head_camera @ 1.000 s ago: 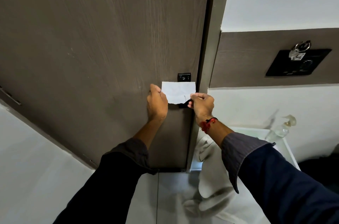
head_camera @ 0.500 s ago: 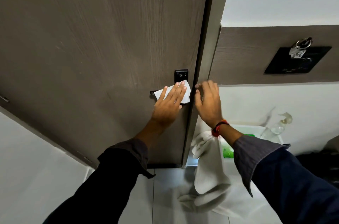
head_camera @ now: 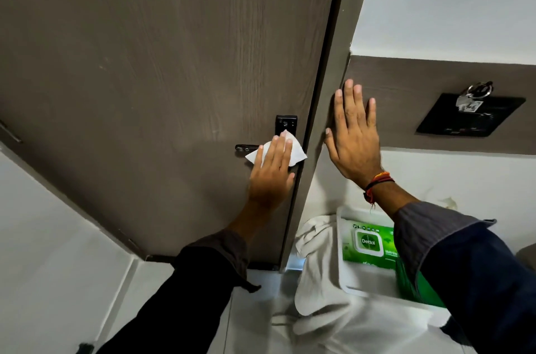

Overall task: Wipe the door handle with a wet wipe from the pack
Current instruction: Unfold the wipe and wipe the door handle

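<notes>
Right hand (head_camera: 353,139) rose, spread against door frame (head_camera: 338,63).
Left hand (head_camera: 272,174), fingers straight, presses wet wipe (head_camera: 297,150) onto door handle (head_camera: 246,148), lever running leftward.

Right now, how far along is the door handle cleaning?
Done: a wet wipe is out of the Dettol pack. In hand: the left hand presses it flat over the door handle; the right hand is open by the door frame. Left: the handle's bare tip.

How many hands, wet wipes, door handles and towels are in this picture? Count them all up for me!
hands: 2, the left hand and the right hand
wet wipe: 1
door handle: 1
towel: 1
total: 5
</notes>
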Demonstrator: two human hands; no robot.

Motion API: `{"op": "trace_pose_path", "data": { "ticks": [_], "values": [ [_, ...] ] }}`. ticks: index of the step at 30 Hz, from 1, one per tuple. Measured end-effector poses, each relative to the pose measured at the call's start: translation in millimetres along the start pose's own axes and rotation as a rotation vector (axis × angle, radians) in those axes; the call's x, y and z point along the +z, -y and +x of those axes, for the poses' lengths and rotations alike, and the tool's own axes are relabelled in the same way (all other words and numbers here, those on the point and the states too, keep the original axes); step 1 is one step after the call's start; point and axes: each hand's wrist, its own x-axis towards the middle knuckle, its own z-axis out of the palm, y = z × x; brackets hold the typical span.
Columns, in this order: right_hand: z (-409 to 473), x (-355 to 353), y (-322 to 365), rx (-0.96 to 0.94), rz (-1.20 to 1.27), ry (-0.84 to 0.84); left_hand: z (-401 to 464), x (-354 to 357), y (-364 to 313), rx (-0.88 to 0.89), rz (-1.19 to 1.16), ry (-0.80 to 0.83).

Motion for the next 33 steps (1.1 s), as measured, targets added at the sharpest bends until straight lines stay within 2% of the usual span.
{"op": "trace_pose_path", "data": {
  "ticks": [3,5,17,25,29,33],
  "values": [
    [-0.2,8.2,-11.4,-0.064,-0.002,-0.008,4.3,-3.3,-3.5,-0.183,-0.008,-0.019],
    [1.4,12.0,-16.7,-0.09,0.014,-0.016,14.6,-9.5,-20.1,-0.242,-0.015,-0.002],
    [3.5,22.8,-32.4,-0.181,0.039,-0.075,20.0,-8.7,-64.2,-0.316,0.167,0.08],
    [4.4,23.5,-35.7,-0.199,0.034,-0.063,44.7,0.5,-103.8,-0.588,-0.028,-0.047],
    [4.1,20.8,-36.4,-0.211,0.045,-0.066,44.3,9.5,-98.0,-0.557,0.02,-0.038],
    [3.7,21.3,-40.6,-0.24,0.04,-0.077,31.7,18.2,-71.6,-0.47,0.051,-0.123]
  ]
}}
